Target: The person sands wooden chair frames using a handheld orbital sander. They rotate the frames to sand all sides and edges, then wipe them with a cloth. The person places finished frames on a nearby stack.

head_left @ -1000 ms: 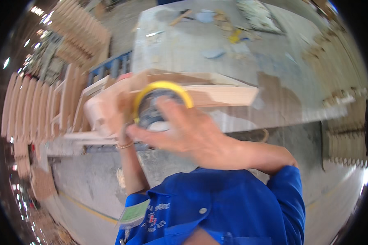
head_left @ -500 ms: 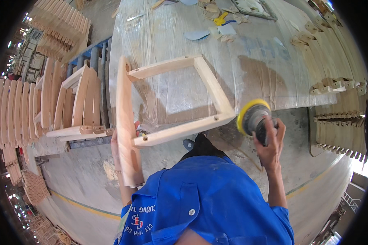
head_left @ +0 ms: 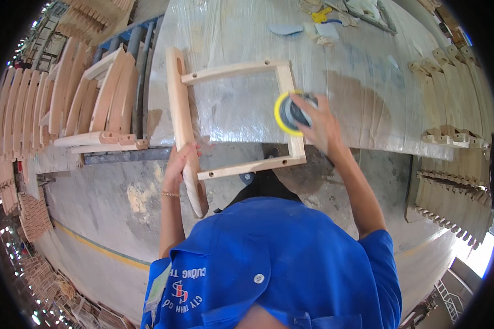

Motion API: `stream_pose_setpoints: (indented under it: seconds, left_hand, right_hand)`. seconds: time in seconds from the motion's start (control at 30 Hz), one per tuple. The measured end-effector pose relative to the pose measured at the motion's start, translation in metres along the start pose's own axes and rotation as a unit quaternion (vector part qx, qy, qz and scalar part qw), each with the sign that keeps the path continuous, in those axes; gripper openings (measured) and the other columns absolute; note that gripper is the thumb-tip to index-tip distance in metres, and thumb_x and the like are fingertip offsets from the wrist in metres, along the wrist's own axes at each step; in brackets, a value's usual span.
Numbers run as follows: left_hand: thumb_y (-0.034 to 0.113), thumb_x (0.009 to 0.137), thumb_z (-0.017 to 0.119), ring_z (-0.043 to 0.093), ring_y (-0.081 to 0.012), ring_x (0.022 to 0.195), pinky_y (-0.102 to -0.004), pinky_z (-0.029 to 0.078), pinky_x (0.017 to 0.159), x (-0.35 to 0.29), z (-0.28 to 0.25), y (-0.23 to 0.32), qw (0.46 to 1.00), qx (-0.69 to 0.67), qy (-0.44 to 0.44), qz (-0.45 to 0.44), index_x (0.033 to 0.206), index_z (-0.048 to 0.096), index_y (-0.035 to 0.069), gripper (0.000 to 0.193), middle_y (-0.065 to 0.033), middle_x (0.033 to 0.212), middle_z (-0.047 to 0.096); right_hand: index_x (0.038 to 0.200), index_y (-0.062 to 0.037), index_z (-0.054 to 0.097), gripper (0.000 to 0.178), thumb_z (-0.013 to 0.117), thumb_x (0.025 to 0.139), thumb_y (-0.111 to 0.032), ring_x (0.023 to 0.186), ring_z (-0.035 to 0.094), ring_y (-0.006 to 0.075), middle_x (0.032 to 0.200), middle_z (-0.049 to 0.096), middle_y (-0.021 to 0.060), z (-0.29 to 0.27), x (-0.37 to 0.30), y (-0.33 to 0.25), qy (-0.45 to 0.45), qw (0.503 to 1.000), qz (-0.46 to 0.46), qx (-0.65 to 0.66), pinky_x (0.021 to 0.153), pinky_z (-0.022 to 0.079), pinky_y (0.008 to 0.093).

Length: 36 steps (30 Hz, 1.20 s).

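A pale four-sided wooden frame (head_left: 181, 112) lies partly on the plastic-covered table, its near end reaching past the table edge toward me. My left hand (head_left: 182, 160) is closed around the long left bar of this frame, near its lower end. In my right hand (head_left: 325, 125) is a round power sander (head_left: 297, 112) with a yellow pad rim. The sander sits against the frame's right bar (head_left: 297, 145), covering its middle part. Dark holes show along the frame's near and far rails.
Wrapped in clear plastic, the table (head_left: 357, 126) carries a yellow tool (head_left: 321, 15), pale pads (head_left: 286, 29) and scraps at its far side. Stacked wooden pieces stand at left (head_left: 24, 109) and right (head_left: 450, 82). A blue-grey roller rack (head_left: 140, 82) adjoins the table's left.
My right hand has brought the sander left and away from me onto the frame's right bar. The frame now sits flatter, and my left hand shows more plainly on its left bar.
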<state>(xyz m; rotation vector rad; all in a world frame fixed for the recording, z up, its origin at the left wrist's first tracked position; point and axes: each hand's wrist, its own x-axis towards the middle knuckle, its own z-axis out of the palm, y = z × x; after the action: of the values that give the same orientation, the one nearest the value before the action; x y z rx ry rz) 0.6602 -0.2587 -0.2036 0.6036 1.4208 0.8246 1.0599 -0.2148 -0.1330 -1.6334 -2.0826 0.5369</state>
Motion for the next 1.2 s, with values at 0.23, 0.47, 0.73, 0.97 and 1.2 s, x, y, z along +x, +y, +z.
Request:
stream_pose_setpoints:
  seconds: [0.23, 0.47, 0.73, 0.97, 1.2]
  left_hand:
    - [0.029, 0.087, 0.072, 0.065, -0.0212, 0.088, -0.0348, 0.054, 0.072, 0.002, 0.003, 0.002, 0.999, 0.017, 0.019, -0.020, 0.125, 0.051, 0.000, 0.052, -0.0109, 0.102, 0.065]
    - [0.033, 0.087, 0.073, 0.066, -0.0221, 0.092, -0.0359, 0.054, 0.077, 0.004, 0.000, -0.001, 1.000, 0.014, 0.009, -0.013, 0.122, 0.056, 0.001, 0.051, -0.0117, 0.106, 0.067]
    - [0.025, 0.090, 0.070, 0.066, -0.0212, 0.089, -0.0334, 0.055, 0.075, 0.005, -0.002, -0.004, 1.000, -0.024, 0.008, -0.014, 0.129, 0.050, 0.001, 0.050, -0.0136, 0.108, 0.066]
    - [0.017, 0.091, 0.068, 0.066, -0.0227, 0.089, -0.0351, 0.056, 0.076, 0.013, -0.007, -0.006, 0.999, -0.019, 0.021, -0.028, 0.130, 0.047, 0.001, 0.048, -0.0132, 0.103, 0.065]
    - [0.010, 0.088, 0.063, 0.066, -0.0224, 0.090, -0.0354, 0.056, 0.077, 0.015, -0.012, -0.010, 0.994, -0.100, 0.031, -0.036, 0.127, 0.050, -0.003, 0.043, -0.0129, 0.102, 0.066]
  right_hand:
    - [0.140, -0.0364, 0.054, 0.069, 0.079, 0.079, -0.015, 0.108, 0.062, 0.0385, 0.128, 0.049, 0.0192, -0.014, 0.047, 0.011, 0.087, 0.990, 0.048, -0.100, 0.091, 0.054, 0.0425]
    - [0.139, -0.0345, 0.054, 0.069, 0.079, 0.078, -0.015, 0.111, 0.060, 0.0365, 0.125, 0.049, 0.0181, 0.002, 0.022, -0.002, -0.017, 0.999, -0.002, -0.039, 0.091, 0.054, 0.0413]
    - [0.136, -0.0315, 0.058, 0.069, 0.081, 0.075, -0.011, 0.120, 0.056, 0.0371, 0.129, 0.048, 0.0186, 0.007, 0.004, -0.003, -0.037, 0.998, 0.048, 0.014, 0.097, 0.051, 0.0414]
    - [0.147, -0.0292, 0.044, 0.079, 0.075, 0.077, -0.012, 0.102, 0.063, 0.0384, 0.120, 0.048, 0.0189, -0.028, -0.012, 0.036, 0.101, 0.975, 0.191, -0.057, 0.082, 0.055, 0.0462]
    - [0.151, -0.0253, 0.037, 0.082, 0.074, 0.078, -0.022, 0.104, 0.061, 0.0402, 0.128, 0.048, 0.0217, -0.015, 0.011, 0.069, 0.168, 0.928, 0.330, -0.019, 0.087, 0.052, 0.0443]
